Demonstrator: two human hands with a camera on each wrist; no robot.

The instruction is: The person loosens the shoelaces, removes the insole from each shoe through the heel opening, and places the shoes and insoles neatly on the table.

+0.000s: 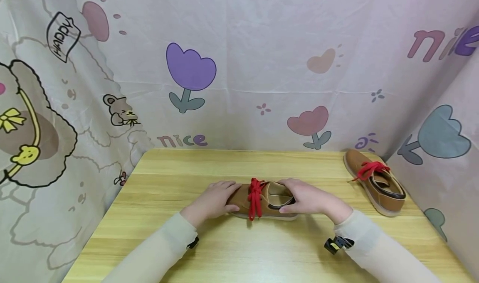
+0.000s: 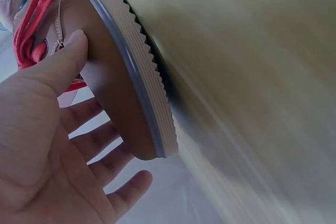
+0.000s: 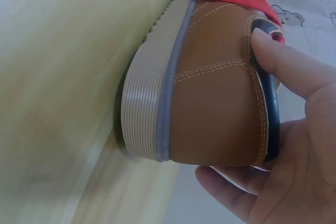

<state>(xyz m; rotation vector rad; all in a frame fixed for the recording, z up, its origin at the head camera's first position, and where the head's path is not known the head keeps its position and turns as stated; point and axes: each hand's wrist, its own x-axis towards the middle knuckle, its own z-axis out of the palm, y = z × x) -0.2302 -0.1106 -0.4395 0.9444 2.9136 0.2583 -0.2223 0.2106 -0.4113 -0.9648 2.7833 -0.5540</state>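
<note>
A brown leather shoe [image 1: 266, 210] with red laces [image 1: 255, 200] lies sideways on the table, its toe to the left and its opening to the right. My left hand [image 1: 213, 202] holds the toe end, thumb on the near side and fingers behind it. At the heel end, my right hand [image 1: 310, 198] grips the shoe, with its thumb at the dark padded collar [image 3: 270, 98] and the other fingers round the back. The ridged pale sole [image 3: 142, 103] faces the tabletop. In the left wrist view the smooth toe [image 2: 118, 103] shows between thumb and fingers.
A matching brown shoe [image 1: 389, 200] with red laces stands at the table's right edge, toe pointing to the back. The wooden table [image 1: 179, 162] meets a printed cloth backdrop [image 1: 239, 67] behind, with cloth on both sides too.
</note>
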